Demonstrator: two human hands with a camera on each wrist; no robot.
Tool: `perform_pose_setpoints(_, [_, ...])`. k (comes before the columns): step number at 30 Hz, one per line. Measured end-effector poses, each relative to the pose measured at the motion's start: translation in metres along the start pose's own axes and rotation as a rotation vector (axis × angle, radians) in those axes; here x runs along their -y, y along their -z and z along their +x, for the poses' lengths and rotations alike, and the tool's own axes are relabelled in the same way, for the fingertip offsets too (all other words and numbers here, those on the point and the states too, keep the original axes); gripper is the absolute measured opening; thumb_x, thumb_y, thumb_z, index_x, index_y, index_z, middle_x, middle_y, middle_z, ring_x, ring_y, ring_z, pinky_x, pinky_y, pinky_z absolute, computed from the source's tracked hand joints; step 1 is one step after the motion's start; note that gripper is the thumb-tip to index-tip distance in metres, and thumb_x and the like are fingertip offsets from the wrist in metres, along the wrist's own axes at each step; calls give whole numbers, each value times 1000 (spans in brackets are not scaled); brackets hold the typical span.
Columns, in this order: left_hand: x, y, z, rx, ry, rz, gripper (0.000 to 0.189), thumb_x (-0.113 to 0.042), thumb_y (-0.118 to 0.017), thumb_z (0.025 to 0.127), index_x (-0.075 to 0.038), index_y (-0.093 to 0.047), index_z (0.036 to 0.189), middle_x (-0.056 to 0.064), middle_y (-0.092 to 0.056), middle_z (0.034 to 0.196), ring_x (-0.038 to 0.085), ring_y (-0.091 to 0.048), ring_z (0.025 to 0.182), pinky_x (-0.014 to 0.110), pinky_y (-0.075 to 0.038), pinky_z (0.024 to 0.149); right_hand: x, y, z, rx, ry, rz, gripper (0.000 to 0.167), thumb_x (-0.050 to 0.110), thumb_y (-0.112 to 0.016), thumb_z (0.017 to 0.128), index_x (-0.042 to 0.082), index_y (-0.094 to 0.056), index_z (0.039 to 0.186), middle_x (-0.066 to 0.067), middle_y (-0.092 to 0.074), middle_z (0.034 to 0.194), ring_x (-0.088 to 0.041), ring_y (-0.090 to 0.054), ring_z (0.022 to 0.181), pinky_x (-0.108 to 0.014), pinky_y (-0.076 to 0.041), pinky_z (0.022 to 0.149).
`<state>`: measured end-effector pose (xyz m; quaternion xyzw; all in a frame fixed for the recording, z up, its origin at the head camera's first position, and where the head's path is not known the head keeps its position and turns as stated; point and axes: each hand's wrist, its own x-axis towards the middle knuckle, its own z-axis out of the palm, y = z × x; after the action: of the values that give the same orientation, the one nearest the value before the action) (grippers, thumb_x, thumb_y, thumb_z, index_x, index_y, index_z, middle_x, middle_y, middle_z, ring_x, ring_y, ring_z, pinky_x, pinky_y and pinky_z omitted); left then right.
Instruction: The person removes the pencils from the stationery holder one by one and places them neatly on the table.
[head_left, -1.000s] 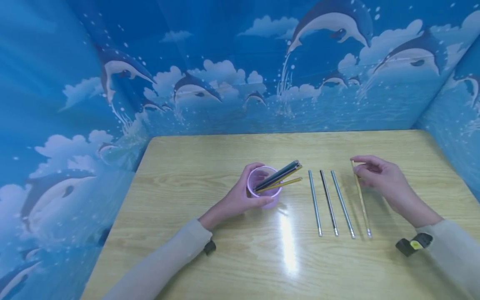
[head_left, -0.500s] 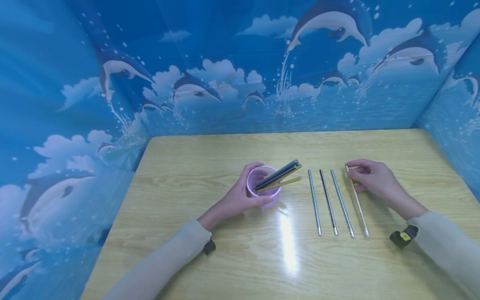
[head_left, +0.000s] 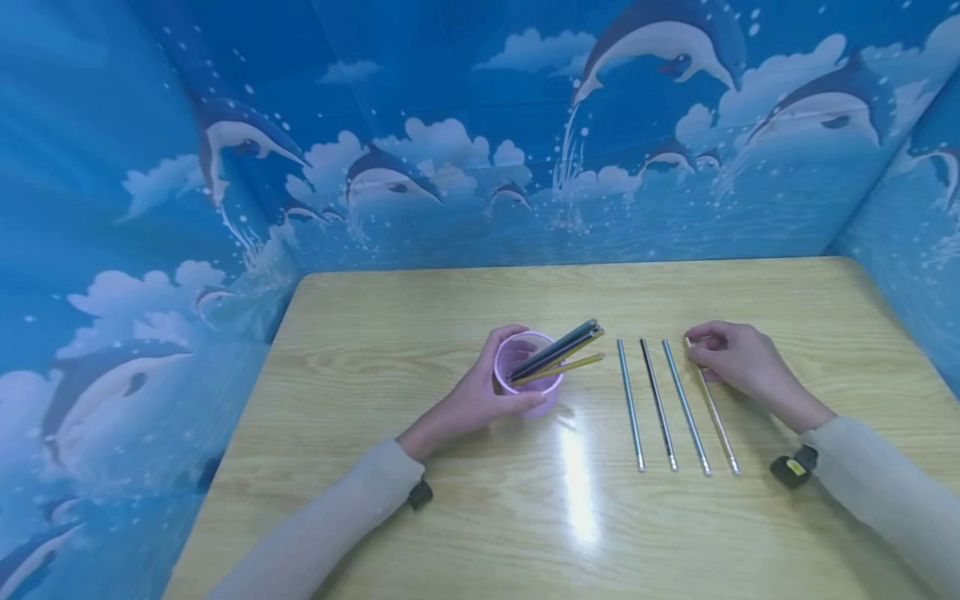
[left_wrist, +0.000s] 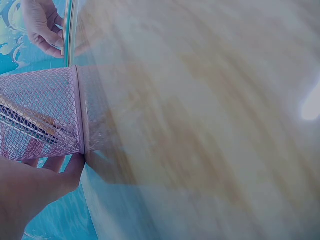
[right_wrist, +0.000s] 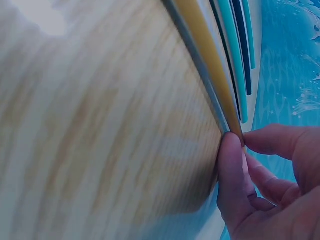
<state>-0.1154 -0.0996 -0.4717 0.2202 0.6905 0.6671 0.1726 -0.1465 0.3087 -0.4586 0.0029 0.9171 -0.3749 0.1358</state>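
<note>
My left hand (head_left: 489, 385) wraps around a pink mesh pencil cup (left_wrist: 42, 112) standing on the table. Several pencils (head_left: 558, 350) lean out of the cup toward the right. On the right, my right hand (head_left: 738, 358) pinches the far end of a yellow pencil (right_wrist: 207, 55) between thumb and fingers. That pencil lies along the tabletop, its eraser end nearer me. Just left of it lie a teal pencil (head_left: 686, 407), a dark pencil (head_left: 658, 404) and another teal pencil (head_left: 630, 404), side by side in a row with small gaps.
The wood-grain table (head_left: 360, 350) carries a bright light reflection in front of the cup. Blue dolphin-print cloth (head_left: 450, 208) stands along its back and sides. Black wrist cameras (head_left: 793, 468) sit on both forearms.
My right hand has moved left with the yellow pencil, bringing it closer to the teal pencil beside it. The left hand and cup have stayed in place.
</note>
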Motion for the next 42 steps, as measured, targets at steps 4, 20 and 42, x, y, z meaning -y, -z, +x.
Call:
perform_pose_setpoints(4, [-1, 0, 0, -7, 5, 12, 92, -1, -85, 91, -22, -32, 163, 15, -50, 154, 35, -53, 141, 48, -55, 112, 1, 0, 1, 1, 8, -25, 46, 17, -69, 105, -9, -61, 141, -18, -72, 109, -21, -73, 80, -29, -62, 66])
perform_pose_setpoints(20, [-1, 0, 0, -9, -3, 34, 93, 0, -85, 90, -21, -32, 163, 15, -51, 153, 34, -53, 141, 48, -55, 112, 1, -3, 0, -38, 34, -73, 44, 18, -72, 104, -8, -62, 137, -11, -72, 100, -23, -69, 77, -36, -52, 74])
perform_pose_setpoints(42, [0, 1, 0, -9, 7, 39, 93, -2, -86, 90, -22, -33, 164, 14, -52, 154, 36, -53, 142, 48, -54, 114, 5, -5, -16, -215, 22, 215, 48, 34, -64, 112, -1, -61, 144, -11, -65, 132, -3, -58, 106, -9, -49, 84])
